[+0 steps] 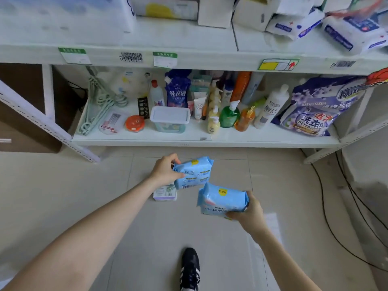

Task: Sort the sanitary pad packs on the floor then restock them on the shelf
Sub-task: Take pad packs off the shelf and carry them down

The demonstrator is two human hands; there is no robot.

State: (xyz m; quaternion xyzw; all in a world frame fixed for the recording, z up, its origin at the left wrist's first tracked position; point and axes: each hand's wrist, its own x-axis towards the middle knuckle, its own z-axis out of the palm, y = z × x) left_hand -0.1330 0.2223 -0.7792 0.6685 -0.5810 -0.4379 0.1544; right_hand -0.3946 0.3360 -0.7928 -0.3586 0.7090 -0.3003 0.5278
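Now left hand [165, 171] pinches far pack [195, 173], right hand [249, 215] clasps seemingly pillowy near pack [222, 198].

- first blue pack [193, 173]: soft plastic wrap, yellow sticker near top edge, barcode at lower edge; pinched at its left end in left grip [165, 171], held above floor [84, 196].
- second blue pack [222, 201]: same wrap, round yellow sticker on top, tilted; right end held in right grip [249, 213], near first, not touching.
- third pack [164, 193]: white and lilac, possibly another brand; flat on floor just under left grip, partly hidden by first.
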